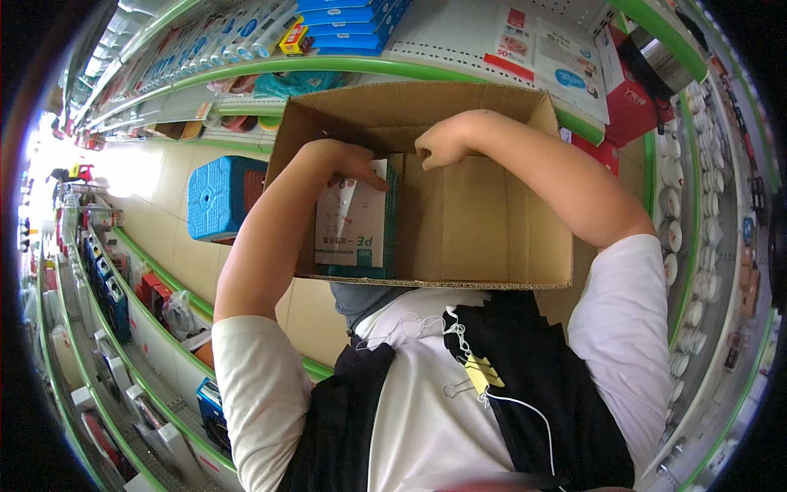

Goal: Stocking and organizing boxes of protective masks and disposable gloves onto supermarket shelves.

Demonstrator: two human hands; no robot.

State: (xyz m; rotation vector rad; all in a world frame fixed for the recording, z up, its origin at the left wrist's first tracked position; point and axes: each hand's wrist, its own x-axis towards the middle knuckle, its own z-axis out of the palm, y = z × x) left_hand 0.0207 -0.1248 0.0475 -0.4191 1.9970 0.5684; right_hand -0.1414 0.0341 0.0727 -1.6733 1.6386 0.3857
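An open cardboard box [476, 221] is in front of my body, its inside facing up at me. In its left part lies a flat white-and-green retail packet [350, 227] bearing writing, with more green packaging under and beside it. My left hand [350, 163] reaches over the box's left wall and grips the far end of the packet, fingers on its left and top, one digit at its right edge. Over the far middle of the box, apart from the packet, my right hand [446, 144] is curled closed, with nothing visible in it.
Beyond the box stands a green-edged shelf [430, 67] with blue packets [344, 27] and a red carton [633, 92]. A blue plastic step stool [215, 197] is on the tiled floor to the left. Stocked shelves [154, 375] line the left; round white goods [671, 203] fill the right.
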